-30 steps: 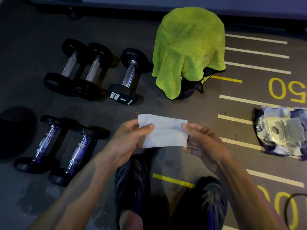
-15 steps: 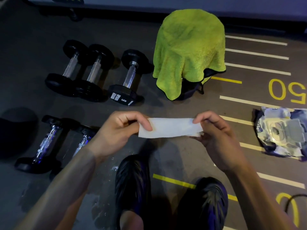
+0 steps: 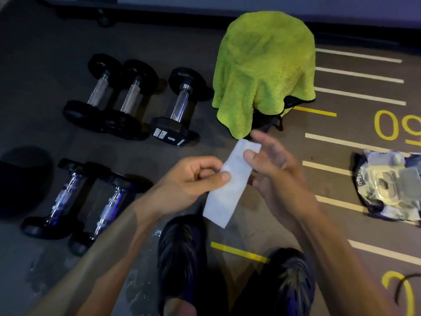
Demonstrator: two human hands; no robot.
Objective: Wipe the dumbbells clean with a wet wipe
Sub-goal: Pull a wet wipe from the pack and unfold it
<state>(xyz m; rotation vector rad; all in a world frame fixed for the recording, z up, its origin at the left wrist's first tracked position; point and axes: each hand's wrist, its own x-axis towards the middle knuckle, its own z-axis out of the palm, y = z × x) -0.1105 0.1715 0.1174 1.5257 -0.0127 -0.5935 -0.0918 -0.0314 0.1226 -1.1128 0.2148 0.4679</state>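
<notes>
A: Dumbbells first, or the fingers?

B: Fingers. The left hand [image 3: 193,179] is closed on the wet wipe [image 3: 230,183] — its thumb presses the folded white strip against the curled fingers at about mid-length. The strip runs slantwise, its upper end near the green towel [image 3: 266,65], its lower end hanging free above the dark shoes [image 3: 182,258].

A: And the right hand?

B: The right hand [image 3: 273,172] is spread, palm turned inward, fingers loose and blurred. One fingertip lies on the wipe's upper part; whether it pinches the wipe cannot be told, but the hand is not clenched.

A: Where are the dumbbells relative to the wipe?

B: All lie on the dark floor [image 3: 34,65] to its left. Two chrome-handled dumbbells [image 3: 88,201] lie side by side just left of the left wrist. Farther up, a pair of round-headed dumbbells [image 3: 114,96] touch each other, and a hex dumbbell [image 3: 180,106] marked 5 sits beside them, between that pair and the towel.

A: Anything to the right of the wipe?

B: A pack of wipes [image 3: 387,185], its lid flap open, lies well apart on painted white and yellow floor lines — the towel drapes over some dark object above the wipe.
</notes>
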